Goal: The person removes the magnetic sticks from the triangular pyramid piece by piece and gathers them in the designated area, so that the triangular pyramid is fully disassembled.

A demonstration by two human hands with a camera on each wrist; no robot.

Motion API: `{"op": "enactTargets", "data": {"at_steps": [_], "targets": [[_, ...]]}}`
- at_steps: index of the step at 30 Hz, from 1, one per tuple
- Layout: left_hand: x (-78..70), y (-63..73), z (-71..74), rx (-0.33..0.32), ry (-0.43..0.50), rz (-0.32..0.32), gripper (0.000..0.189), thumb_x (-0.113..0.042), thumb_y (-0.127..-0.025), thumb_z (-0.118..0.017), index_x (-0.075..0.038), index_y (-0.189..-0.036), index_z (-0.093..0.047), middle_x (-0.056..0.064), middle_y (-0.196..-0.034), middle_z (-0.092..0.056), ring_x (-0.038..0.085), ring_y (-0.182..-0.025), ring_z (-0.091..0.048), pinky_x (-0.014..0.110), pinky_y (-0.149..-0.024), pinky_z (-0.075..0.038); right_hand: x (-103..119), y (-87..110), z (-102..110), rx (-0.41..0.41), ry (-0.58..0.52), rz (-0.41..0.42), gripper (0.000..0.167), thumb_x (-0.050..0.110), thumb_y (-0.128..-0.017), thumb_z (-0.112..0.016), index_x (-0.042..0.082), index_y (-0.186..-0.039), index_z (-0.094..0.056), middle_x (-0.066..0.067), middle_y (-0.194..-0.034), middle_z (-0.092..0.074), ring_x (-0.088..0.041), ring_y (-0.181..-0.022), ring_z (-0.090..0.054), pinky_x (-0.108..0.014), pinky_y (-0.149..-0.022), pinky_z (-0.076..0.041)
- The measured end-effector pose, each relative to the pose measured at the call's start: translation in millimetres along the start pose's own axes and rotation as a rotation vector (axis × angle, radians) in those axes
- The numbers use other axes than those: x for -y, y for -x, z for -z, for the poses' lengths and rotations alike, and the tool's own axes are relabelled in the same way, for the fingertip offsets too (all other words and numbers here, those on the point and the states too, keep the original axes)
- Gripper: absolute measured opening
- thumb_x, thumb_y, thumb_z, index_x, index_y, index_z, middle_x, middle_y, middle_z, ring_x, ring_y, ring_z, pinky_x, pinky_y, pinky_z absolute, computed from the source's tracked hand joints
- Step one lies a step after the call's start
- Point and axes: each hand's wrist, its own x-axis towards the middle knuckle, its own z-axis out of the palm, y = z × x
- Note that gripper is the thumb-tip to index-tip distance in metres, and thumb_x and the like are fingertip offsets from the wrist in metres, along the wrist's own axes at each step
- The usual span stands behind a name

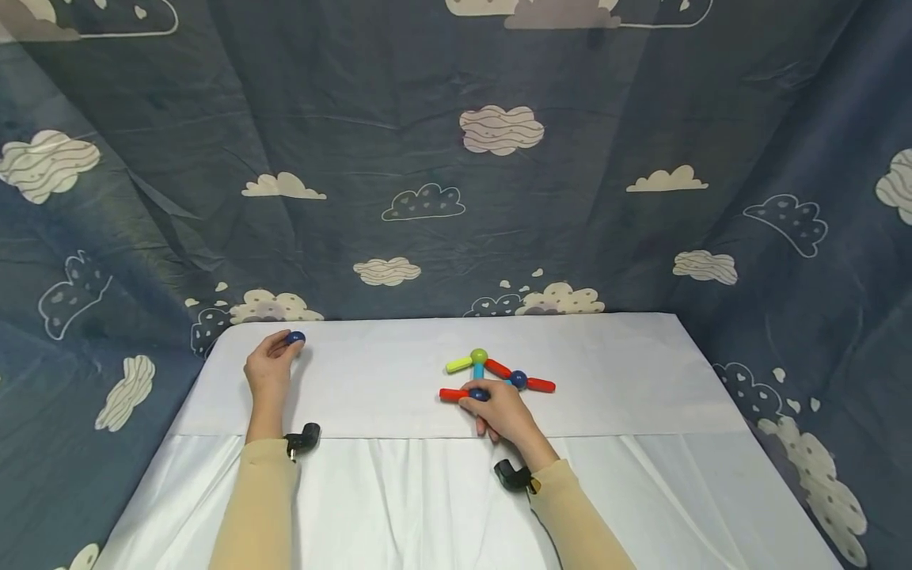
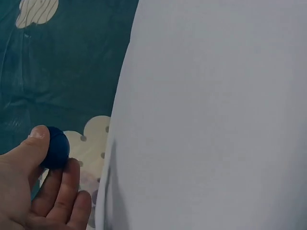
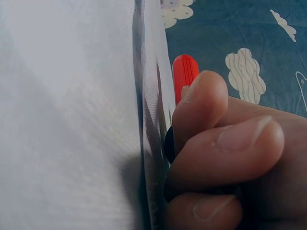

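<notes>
Near the table's far left corner my left hand (image 1: 268, 370) pinches a dark blue ball (image 1: 295, 338) between thumb and fingertips; the left wrist view shows the same blue ball (image 2: 58, 148). My right hand (image 1: 504, 410) grips a second blue ball (image 1: 479, 394) on a structure of rods and balls. A red rod (image 1: 453, 394) sticks out leftward from that ball. Behind the hand, a green ball (image 1: 479, 356) joins a yellow-green rod (image 1: 458, 365), a light blue rod (image 1: 478, 371) and a red rod (image 1: 498, 369). Another blue ball (image 1: 518, 380) carries a further red rod (image 1: 541, 385). My right fingers hide part of the structure.
A white cloth (image 1: 370, 372) covers the table and hangs over its front edge. Dark blue curtains (image 1: 399, 158) with cloud prints stand behind and along both sides. Each wrist wears a small black camera (image 1: 513, 476).
</notes>
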Motion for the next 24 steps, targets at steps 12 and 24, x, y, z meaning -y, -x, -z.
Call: {"op": "enactTargets", "data": {"at_steps": [12,24], "targets": [[20.6,4.6,5.3,0.107,-0.163,-0.008,0.044,-0.024,-0.095,-0.081,-0.007,-0.134,-0.071,0.020,-0.136,-0.072,0.040,-0.141,-0.057,0.053,-0.124,-0.037,2,0.0,0,-0.007,0.007,0.017,0.034,0.029,-0.099,-0.077,0.014,-0.129,-0.071,-0.001,-0.052,-0.059,-0.011,-0.034,-0.046,-0.021,-0.039,-0.039],[24.3,11.7,5.5,0.201,-0.265,-0.092,0.047,-0.029,-0.092,-0.085,-0.010,-0.133,-0.073,0.018,-0.131,-0.074,0.041,-0.144,-0.051,0.056,-0.126,-0.030,2,1.0,0,-0.001,0.007,0.010,0.034,0.029,-0.099,-0.076,0.014,-0.129,-0.071,-0.001,-0.052,-0.060,-0.012,-0.035,-0.046,-0.021,-0.039,-0.040]]}}
